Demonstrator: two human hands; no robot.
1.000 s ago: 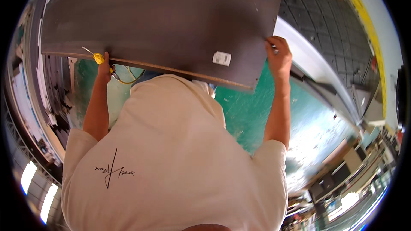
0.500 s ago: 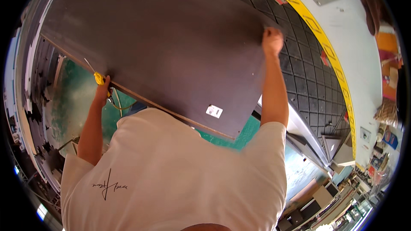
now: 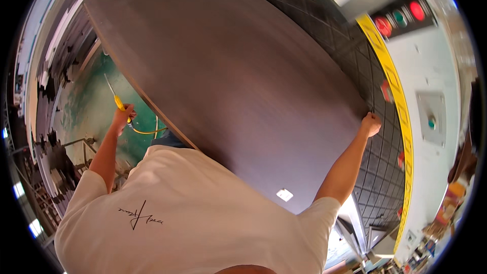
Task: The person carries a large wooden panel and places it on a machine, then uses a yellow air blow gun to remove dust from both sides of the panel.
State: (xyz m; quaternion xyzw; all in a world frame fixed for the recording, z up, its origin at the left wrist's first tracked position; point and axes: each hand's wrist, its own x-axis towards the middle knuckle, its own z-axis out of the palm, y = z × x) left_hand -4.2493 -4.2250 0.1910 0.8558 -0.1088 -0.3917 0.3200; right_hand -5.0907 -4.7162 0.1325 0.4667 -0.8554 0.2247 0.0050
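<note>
A large dark brown panel (image 3: 218, 71) with a lighter raw edge stretches across the middle of the view, a small white label (image 3: 284, 194) on its near part. My right hand (image 3: 372, 123) is closed on the panel's far right edge; the fingertips' exact grip is partly hidden. Off the panel's left edge, my left hand (image 3: 123, 116) is wrapped round a yellow air blow gun (image 3: 118, 102). Its thin metal nozzle points up and away, and a yellow hose (image 3: 147, 132) runs from its lower end toward my body.
Under the panel's far side lies a black gridded machine bed (image 3: 378, 157). A yellow-striped rail (image 3: 406, 137) borders it, beside a white machine housing with red and green buttons (image 3: 399, 19). Green floor (image 3: 91, 99) shows at left, next to stacked boards (image 3: 58, 71).
The panel has turned clockwise in view, its near right corner now hidden behind my arm and shirt. My left hand with the blow gun has come away from the panel's edge. My right hand is lower right.
</note>
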